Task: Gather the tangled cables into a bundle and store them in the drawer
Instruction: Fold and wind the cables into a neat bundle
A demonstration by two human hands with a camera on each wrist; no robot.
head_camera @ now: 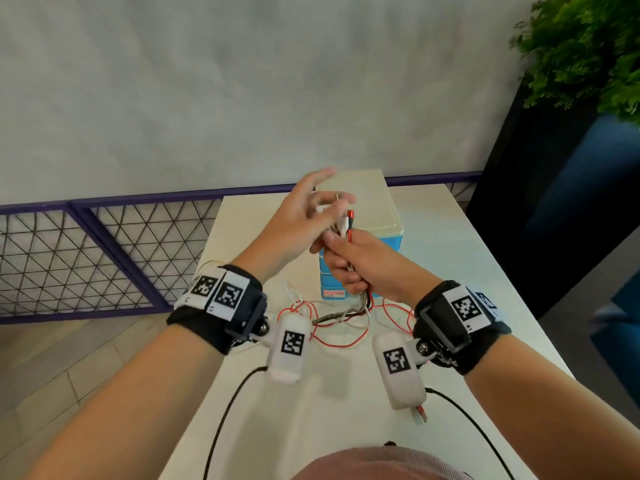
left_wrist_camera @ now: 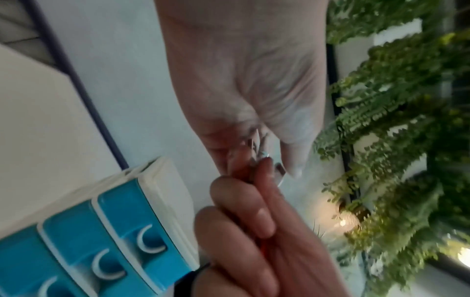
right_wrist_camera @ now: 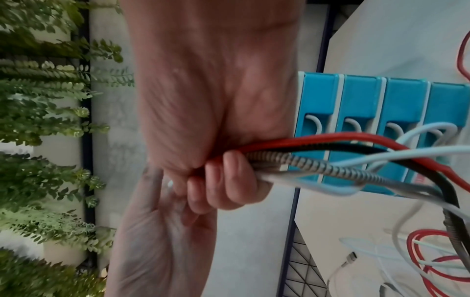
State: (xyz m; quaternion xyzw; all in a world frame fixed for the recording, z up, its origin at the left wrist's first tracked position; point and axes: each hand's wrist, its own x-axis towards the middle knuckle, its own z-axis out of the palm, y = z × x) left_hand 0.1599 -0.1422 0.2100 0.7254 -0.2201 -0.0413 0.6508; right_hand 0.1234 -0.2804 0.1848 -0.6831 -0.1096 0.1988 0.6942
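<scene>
My right hand (head_camera: 351,268) grips a bundle of cables (right_wrist_camera: 330,152): red, black, white and a braided grey one. The plug ends (head_camera: 349,220) stick up out of its fist. The rest of the cables trails down into a loose tangle (head_camera: 332,327) on the white table (head_camera: 467,271). My left hand (head_camera: 311,206) is just above the right hand, fingers spread and fairly straight, touching the plug ends. Right behind both hands stands the drawer unit (head_camera: 367,202), white on top with several blue drawers (right_wrist_camera: 361,96), all closed. The left wrist view is blurred.
A purple mesh railing (head_camera: 104,254) runs along the table's far and left sides. A dark planter with green foliage (head_camera: 588,46) stands at the right. A red and white plug (head_camera: 420,415) lies near my right wrist. Black camera leads (head_camera: 225,410) cross the near table.
</scene>
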